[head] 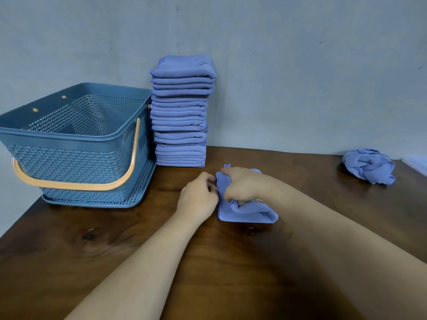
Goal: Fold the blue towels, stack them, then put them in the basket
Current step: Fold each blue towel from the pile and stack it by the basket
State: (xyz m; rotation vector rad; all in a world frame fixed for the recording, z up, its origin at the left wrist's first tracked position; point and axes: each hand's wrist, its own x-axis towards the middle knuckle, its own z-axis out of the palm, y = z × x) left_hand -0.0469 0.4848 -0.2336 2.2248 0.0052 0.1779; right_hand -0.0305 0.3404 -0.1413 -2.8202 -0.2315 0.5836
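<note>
At frame centre a half-folded towel [248, 212] lies on the desk [115, 239]. The left hand [197, 197] pinches its left edge, and the right hand [242, 185] curls its fingers [232, 196] round a fold on top. Behind, a tall stack [181, 112] stands just beside the basket [76, 144] at left, with a crumpled towel [368, 166] at far right.

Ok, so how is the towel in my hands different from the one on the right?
The held towel is partly folded, its near edge straight; the right towel is a crumpled ball. The left hand and right hand grip the held towel; nothing touches the right towel. The held towel lies before the stack; the right towel sits far off to the right. Both are blue, on the table.
</note>
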